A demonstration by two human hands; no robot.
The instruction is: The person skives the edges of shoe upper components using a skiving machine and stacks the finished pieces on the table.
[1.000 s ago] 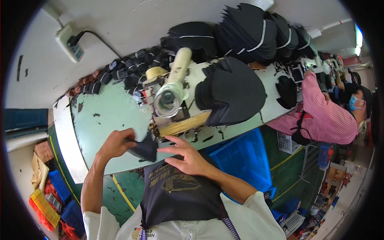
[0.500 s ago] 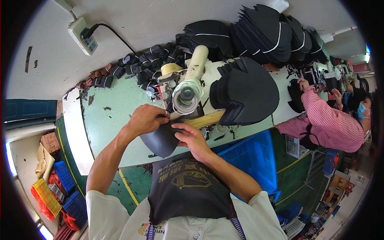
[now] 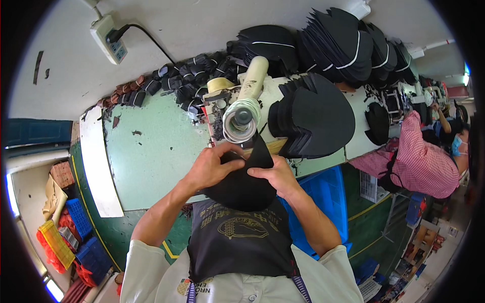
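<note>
A black shoe upper piece (image 3: 242, 192) with a rounded lower edge and a pointed upper corner is held in front of my apron, at the table's near edge. My left hand (image 3: 213, 165) pinches its upper left part between thumb and fingers. Gripping its right side is my right hand (image 3: 279, 177), thumb on top and fingers hidden beneath. Just beyond my hands stands a cream bench machine (image 3: 251, 86) with a round head. To the machine's right lies a fanned stack of similar black pieces (image 3: 323, 116).
Small black bundles (image 3: 189, 76) and tied stacks of black pieces (image 3: 336, 43) line the wall along the green table (image 3: 151, 151). A blue crate (image 3: 323, 202) stands below the table at right. Further right, a person in a pink checked top (image 3: 424, 156) works.
Both hands have moved right and toward me with the piece. It is turned, showing a duller face and its pointed corner. The co-worker's arm has shifted.
</note>
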